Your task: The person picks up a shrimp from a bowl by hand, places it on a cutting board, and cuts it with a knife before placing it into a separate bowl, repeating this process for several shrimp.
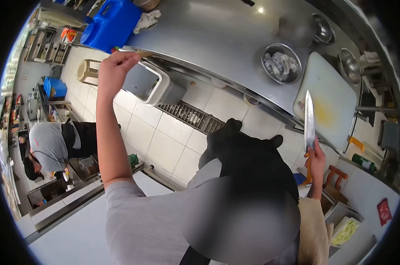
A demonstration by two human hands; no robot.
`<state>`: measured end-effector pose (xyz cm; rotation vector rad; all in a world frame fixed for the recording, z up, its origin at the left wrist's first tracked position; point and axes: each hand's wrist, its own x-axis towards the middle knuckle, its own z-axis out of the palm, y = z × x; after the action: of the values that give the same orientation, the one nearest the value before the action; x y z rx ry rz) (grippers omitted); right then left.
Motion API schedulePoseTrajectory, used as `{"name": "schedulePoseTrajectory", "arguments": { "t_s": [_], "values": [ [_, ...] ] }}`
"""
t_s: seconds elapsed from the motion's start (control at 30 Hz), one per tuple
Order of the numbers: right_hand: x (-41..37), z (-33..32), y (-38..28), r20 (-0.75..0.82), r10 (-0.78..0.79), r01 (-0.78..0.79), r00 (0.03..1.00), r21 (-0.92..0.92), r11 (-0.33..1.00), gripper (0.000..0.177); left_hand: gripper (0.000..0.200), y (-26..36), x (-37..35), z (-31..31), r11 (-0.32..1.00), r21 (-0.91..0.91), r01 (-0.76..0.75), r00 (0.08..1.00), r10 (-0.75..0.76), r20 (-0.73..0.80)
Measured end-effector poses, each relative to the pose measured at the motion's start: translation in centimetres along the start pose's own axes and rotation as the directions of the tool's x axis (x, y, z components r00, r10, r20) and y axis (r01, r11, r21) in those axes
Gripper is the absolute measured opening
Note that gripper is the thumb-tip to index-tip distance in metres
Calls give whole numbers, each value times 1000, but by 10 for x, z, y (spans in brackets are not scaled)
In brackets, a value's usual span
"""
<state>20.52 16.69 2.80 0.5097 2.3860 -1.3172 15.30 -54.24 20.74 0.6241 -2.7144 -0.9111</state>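
Left hand (117, 70): fingertips pinched near bin (158, 86), contents indeterminable | Right hand (316, 160): gripping knife (310, 119) by handle, blade beside cutting board (330, 88) | Metal bowl (281, 63), pale pieces inside: on steel counter (209, 39), near board.

Left arm (110, 128) stretched out, fingers (130, 56) pinched together; right hand (316, 159) curled closed.

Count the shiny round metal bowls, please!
3 visible: a food-filled bowl, a second bowl behind it, and a third bowl beside the white plastic cutting board. More may be nested or hidden.
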Motion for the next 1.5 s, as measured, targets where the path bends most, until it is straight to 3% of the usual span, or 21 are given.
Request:
{"name": "schedulePoseTrajectory", "arguments": {
  "t_s": [0.1, 0.17, 0.27, 0.4, 0.5, 0.6, 0.63, 0.67, 0.7, 0.73, 0.8, 0.83, 0.9, 0.93, 0.97, 1.0, 1.03, 1.07, 1.13, 1.33, 1.5],
  "values": [
    [-1, -1, -4, 5, -4, 4, 1000, -27, 1000, 61, 34, -122, 54, -5, 983, 177, 45, 996, -57, 65],
    [-3, 0, -7, -5, -3, 3, 1000, -49, 999, 61, 37, -190, 84, 6, 917, 357, 181, 966, -235, 113],
    [-10, 1, -16, -23, 4, -6, 1000, -74, 997, 61, 38, -288, 121, 28, 859, 487, 158, 931, -294, 218],
    [-14, 6, -14, -39, 0, -3, 999, -68, 998, 61, 36, -334, 130, 49, 848, 507, 151, 908, -322, 269],
    [-15, 9, -11, -52, 6, -9, 999, -61, 998, 61, 30, -342, 123, 60, 781, 504, 368, 803, -541, 252],
    [-24, 14, -23, -71, 39, -44, 997, -74, 996, 61, 33, -343, 108, 80, 724, 676, 141, 963, -259, 77],
    [-24, 17, -22, -87, 49, -55, 995, -65, 996, 61, 30, -359, 113, 96, 667, 744, 32, 963, -221, 157],
    [-22, 18, -17, -98, 22, -28, 995, -58, 998, 61, 41, -374, 127, 112, 593, 757, -275, 832, -247, 496],
    [-24, 14, -10, -129, 6, -13, 992, -53, 999, 60, 44, -349, 125, 132, 488, 651, -582, 682, -144, 717],
    [-27, 14, -7, -160, -42, 32, 986, -61, 998, 60, 49, -298, 108, 145, 537, 545, -643, 614, -63, 787],
    [-30, 14, -10, -219, -87, 77, 972, -53, 996, 60, 40, -194, 61, 177, 880, 286, -379, 639, 26, 769],
    [-31, 13, -12, -238, -89, 84, 967, -29, 996, 60, 31, -150, 45, 201, 928, 137, -345, 539, 77, 839],
    [-29, 7, -12, -285, -74, 45, 956, -107, 993, 59, 26, -50, -11, 239, 850, -157, -503, 414, 396, 820],
    [-28, 4, -11, -286, -85, 31, 954, -187, 982, 58, 30, 27, -47, 243, 932, -212, -295, 418, 325, 848],
    [-26, 1, -9, -301, -73, 19, 951, -181, 983, 58, 36, 61, -70, 268, 906, -336, -257, 354, 412, 840],
    [-25, -1, -6, -314, -232, 128, 921, -320, 939, 58, 35, 106, -94, 283, 883, -433, -182, 327, 469, 820],
    [-25, 0, -5, -301, -386, 225, 872, -454, 862, 57, 33, 133, -112, 308, 813, -515, -271, 367, 582, 726],
    [-34, -4, -28, -278, -286, 128, 917, -475, 871, 57, 31, 154, -126, 335, 730, -581, -361, 391, 684, 616],
    [-36, -8, -27, -256, -337, 157, 906, -537, 829, 57, 28, 197, -141, 389, 674, -525, -520, 534, 736, 417],
    [-45, -24, -20, -135, -423, 200, 896, -729, 655, 63, 26, 242, -137, 465, 568, -372, -734, 499, 823, 272],
    [-58, -43, -31, -76, -374, 172, 924, -790, 588, 65, 19, 246, -136, 476, 560, -362, -745, 486, 828, 281]
  ]
}}
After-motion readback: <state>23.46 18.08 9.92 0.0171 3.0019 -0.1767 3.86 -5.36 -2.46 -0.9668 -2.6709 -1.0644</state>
